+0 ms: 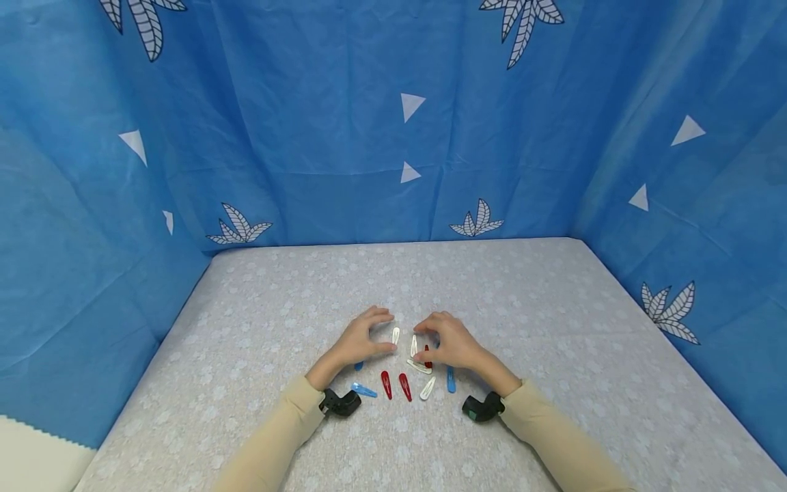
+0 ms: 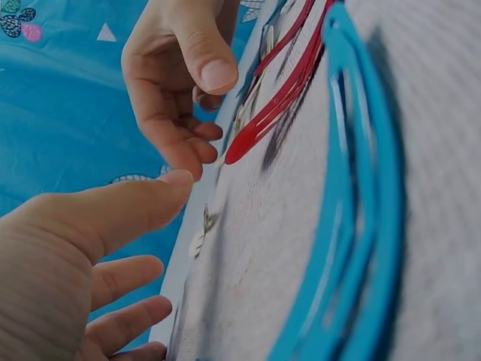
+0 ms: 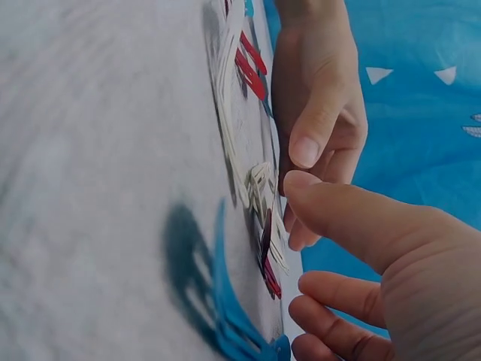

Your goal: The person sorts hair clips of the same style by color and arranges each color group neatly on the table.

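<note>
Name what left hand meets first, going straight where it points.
Left hand likely meets the pale hair clip nearest its fingertips first; its height above the table is unclear, so it may pass over.

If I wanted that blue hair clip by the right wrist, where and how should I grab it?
Pinch the blue hair clip across its middle, finger and thumb on its long edges, probably coming from above, on the near side of the right hand. It is slim and runs front to back, with bare tablecloth along both long edges.
</note>
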A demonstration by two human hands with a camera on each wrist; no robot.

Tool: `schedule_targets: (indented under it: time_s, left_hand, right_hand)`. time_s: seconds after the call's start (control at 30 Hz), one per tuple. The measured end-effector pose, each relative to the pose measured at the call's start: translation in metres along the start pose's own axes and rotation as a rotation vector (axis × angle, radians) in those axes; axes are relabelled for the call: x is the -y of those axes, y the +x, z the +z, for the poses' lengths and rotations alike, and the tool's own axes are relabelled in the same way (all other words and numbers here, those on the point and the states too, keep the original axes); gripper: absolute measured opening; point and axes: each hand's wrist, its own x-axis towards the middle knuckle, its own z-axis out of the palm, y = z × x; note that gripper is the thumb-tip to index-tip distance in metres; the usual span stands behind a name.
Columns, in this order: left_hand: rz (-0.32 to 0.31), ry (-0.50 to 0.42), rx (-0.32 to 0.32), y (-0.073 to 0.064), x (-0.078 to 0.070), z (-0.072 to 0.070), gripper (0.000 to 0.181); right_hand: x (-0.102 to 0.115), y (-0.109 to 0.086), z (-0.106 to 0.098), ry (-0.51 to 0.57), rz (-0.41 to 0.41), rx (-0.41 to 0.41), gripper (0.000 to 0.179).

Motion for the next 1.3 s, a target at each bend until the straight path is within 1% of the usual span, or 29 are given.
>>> schedule_targets:
  time_s: [0.17, 0.33, 0.47, 0.67, 0.9, 1.07, 1.23, 1.3]
  left_hand:
    - [0.027, 0.044, 0.003, -0.0001, 0.0005, 0.0009, 0.063]
    - [0.038, 0.097, 0.021, -0.0002, 0.0019, 0.0018, 0.062]
    - [0.047, 0.113, 0.023, -0.0006, 0.0016, 0.0022, 0.06]
    - [0.071, 0.135, 0.003, -0.0008, 0.0014, 0.0031, 0.054]
    - [0.077, 0.169, 0.009, -0.0001, 0.0024, 0.0037, 0.051]
    - [0.096, 0.176, 0.001, -0.0008, 0.0022, 0.0029, 0.05]
    - [0.085, 0.159, 0.003, -0.0017, 0.0017, 0.0019, 0.05]
    - [0.072, 0.151, 0.011, -0.002, 0.001, 0.0014, 0.05]
  right_hand:
    - [0.0003, -0.0003, 0.0018, -0.012, 0.013, -0.004, 0.046]
    - [0.0004, -0.0008, 0.0045, -0.029, 0.017, -0.007, 0.045]
    - [0.0013, -0.0012, 0.0054, -0.041, 0.013, -0.016, 0.045]
    - [0.0028, -0.0009, 0.0055, -0.072, 0.016, -0.022, 0.044]
    - [0.0038, -0.0008, 0.005, -0.075, 0.022, -0.021, 0.042]
    - [0.0041, -0.0003, 0.0048, -0.072, 0.021, -0.022, 0.041]
    - [0.0025, 0.0004, 0.0052, -0.077, 0.007, -0.02, 0.041]
    - [0.0016, 0.0006, 0.0044, -0.08, 0.004, -0.016, 0.042]
